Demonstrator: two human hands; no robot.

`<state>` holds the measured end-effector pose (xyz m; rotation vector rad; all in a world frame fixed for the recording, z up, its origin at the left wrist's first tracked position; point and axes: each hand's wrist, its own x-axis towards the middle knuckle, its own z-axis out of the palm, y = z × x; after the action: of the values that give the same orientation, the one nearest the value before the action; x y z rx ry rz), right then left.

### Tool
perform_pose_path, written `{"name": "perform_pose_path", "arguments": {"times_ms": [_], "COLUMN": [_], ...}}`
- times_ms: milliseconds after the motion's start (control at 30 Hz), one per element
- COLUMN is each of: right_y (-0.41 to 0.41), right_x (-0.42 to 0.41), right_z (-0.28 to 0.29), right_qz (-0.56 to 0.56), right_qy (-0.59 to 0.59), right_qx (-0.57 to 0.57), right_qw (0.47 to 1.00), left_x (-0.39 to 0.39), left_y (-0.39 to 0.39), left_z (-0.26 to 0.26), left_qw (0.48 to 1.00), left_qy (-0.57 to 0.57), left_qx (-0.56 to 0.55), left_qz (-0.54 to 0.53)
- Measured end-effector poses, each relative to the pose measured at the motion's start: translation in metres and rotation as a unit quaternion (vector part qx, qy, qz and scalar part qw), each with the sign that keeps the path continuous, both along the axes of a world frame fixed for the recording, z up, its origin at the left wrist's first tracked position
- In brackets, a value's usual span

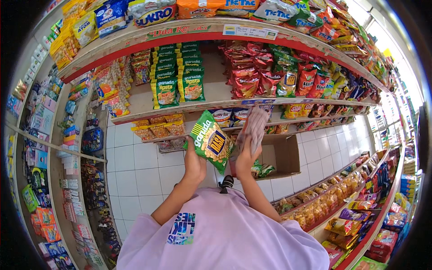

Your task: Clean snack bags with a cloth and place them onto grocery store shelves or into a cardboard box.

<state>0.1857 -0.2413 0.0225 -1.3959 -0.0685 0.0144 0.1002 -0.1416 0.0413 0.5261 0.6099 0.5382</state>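
My left hand grips the lower left edge of a green Garuda peanut packet, its printed front facing me. Just right of it, my right hand holds a pinkish, crinkled cloth or striped plastic item that points upward; I cannot tell exactly what it is. Beyond my hands, green Garuda Rosta packets stand in two rows on the middle shelf, and red Garuda packets fill a stretch further right. An open cardboard box with green packets in it is on the floor behind my right hand.
The red-edged upper shelf with snack bags juts out above the middle shelf. More stocked shelving stands at the left and lower right. White floor tiles show between them.
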Motion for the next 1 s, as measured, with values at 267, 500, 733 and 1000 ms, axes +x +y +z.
{"name": "perform_pose_path", "arguments": {"times_ms": [267, 500, 733, 1000], "right_y": [0.015, 0.013, 0.012, -0.005], "right_x": [-0.021, -0.019, -0.008, -0.033], "right_z": [0.027, 0.02, 0.016, 0.017], "right_qz": [0.234, 0.155, 0.246, 0.25], "right_qy": [-0.404, -0.33, -0.299, -0.39], "right_qx": [-0.214, -0.172, -0.2, -0.227], "right_qw": [0.858, 0.915, 0.9, 0.857], "left_x": [-0.004, -0.001, -0.002, 0.002], "left_y": [-0.006, -0.003, -0.003, 0.01], "left_z": [-0.003, 0.005, -0.007, 0.001], "left_qw": [0.999, 0.998, 0.999, 0.997], "left_qy": [-0.021, -0.039, -0.037, -0.048], "left_qx": [0.001, -0.003, 0.007, -0.047], "left_qz": [-0.027, -0.053, -0.018, -0.021]}}
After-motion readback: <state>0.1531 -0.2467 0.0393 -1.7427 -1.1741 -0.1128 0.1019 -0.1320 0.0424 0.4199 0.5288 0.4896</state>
